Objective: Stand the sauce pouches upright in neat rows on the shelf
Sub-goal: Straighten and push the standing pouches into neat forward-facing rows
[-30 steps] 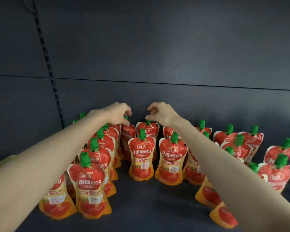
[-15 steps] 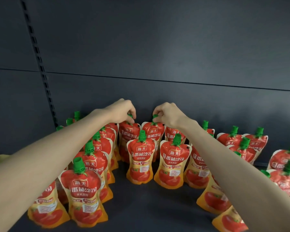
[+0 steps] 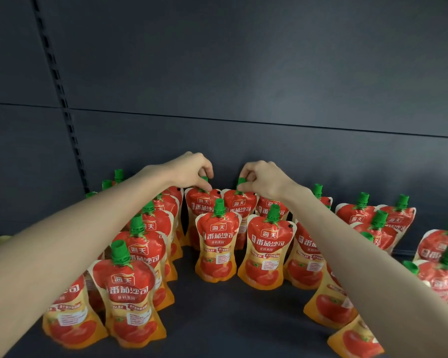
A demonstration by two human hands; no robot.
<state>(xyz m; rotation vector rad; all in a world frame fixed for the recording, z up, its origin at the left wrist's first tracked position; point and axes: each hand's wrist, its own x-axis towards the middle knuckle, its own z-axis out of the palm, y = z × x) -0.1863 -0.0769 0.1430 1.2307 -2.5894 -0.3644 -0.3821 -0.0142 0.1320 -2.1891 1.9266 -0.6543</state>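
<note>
Several red and orange tomato sauce pouches with green caps stand upright on the dark shelf (image 3: 230,319). My left hand (image 3: 192,171) pinches the green cap of a back-row pouch (image 3: 199,205) by the rear wall. Right beside it, my right hand (image 3: 261,179) pinches the cap of the neighbouring back-row pouch (image 3: 239,205). In front of these stand two more pouches, one (image 3: 216,244) and another (image 3: 267,251). A column of pouches runs along the left under my left forearm, the nearest (image 3: 130,301) at the front.
More pouches stand loosely at the right (image 3: 378,223), some leaning (image 3: 442,244). Bare shelf floor lies in the front middle. The dark back panel (image 3: 243,140) rises close behind the back row, with a slotted upright (image 3: 62,107) at the left.
Both hands have dropped slightly onto the caps of the two back-row pouches and now pinch them. The view has shifted a little closer.
</note>
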